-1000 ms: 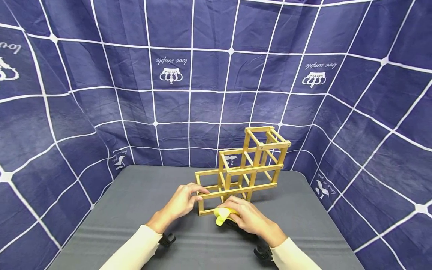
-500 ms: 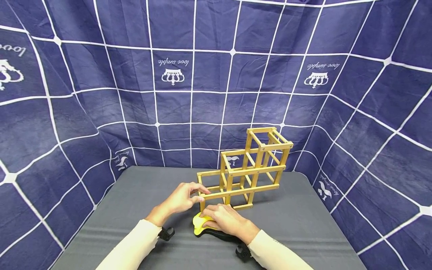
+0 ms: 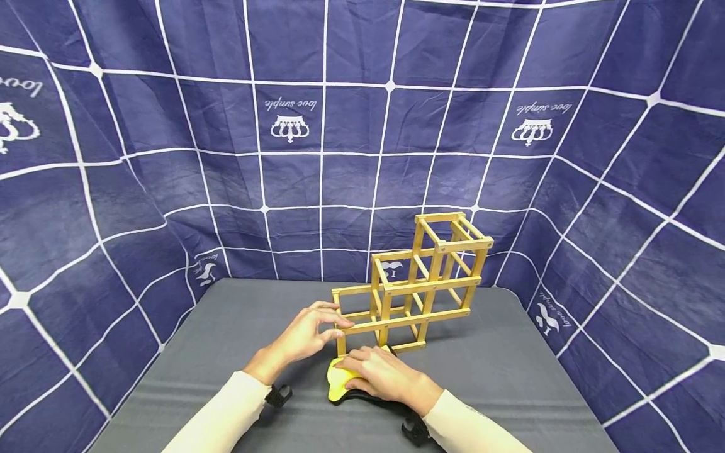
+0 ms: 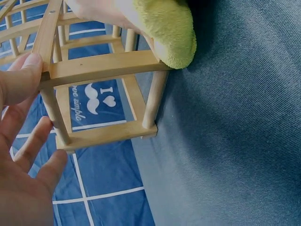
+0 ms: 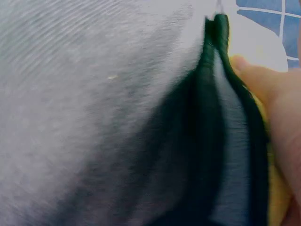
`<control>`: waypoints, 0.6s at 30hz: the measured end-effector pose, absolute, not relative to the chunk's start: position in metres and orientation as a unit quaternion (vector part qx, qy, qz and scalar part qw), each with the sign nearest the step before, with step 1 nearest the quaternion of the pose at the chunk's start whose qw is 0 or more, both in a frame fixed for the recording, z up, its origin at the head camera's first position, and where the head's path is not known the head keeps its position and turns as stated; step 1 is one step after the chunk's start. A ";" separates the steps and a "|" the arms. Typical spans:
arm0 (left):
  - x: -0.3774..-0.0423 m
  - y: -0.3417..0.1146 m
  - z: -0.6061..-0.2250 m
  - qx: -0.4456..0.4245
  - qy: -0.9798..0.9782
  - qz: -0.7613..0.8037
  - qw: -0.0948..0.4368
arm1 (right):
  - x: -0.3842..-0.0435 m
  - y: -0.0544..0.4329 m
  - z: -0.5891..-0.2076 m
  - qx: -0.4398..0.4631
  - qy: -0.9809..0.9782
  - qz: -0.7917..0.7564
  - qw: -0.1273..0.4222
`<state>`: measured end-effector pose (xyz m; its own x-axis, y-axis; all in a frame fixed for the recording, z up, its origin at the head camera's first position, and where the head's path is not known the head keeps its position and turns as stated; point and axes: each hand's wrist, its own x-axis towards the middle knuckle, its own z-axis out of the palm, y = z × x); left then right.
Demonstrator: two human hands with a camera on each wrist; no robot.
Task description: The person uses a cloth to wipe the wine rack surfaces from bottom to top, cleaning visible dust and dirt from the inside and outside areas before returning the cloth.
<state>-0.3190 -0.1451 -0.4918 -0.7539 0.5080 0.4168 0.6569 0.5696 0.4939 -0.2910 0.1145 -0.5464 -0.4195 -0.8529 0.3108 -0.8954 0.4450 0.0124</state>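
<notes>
A stepped rack [image 3: 404,321] of pale wooden bars stands on the dark grey cloth surface. My left hand [image 3: 308,330] holds its near left corner; in the left wrist view the thumb rests on the end of a bar [image 4: 103,66], with other fingers by the post below. My right hand [image 3: 385,374] grips a fuzzy yellow cloth [image 3: 338,382] with dark edging [image 5: 258,155] at the rack's lower front rail. Part of the rail is hidden behind the hand and cloth. In the left wrist view the yellow cloth [image 4: 176,33] overlaps the end of a bar.
A blue curtain [image 3: 289,182] with white grid lines hangs behind and along both sides of the table [image 3: 238,314]. Black wrist straps [image 3: 279,396] sit at both cuffs.
My right hand has moved left and a little nearer with the yellow cloth, along the rack's lower front rail. My left hand keeps its hold on the corner, and the rack stays in place.
</notes>
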 end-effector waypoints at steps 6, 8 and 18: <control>-0.318 -0.145 -0.494 -0.341 -0.875 -0.319 0.124 | -0.294 0.114 -0.550 0.522 -0.828 0.102 0.176; -0.318 -0.144 -0.492 -0.342 -0.873 -0.326 0.122 | -0.295 0.116 -0.549 0.519 -0.829 0.100 0.183; -0.325 -0.149 -0.490 -0.357 -0.856 -0.355 0.117 | -0.303 0.180 -0.545 0.474 -0.852 0.087 0.202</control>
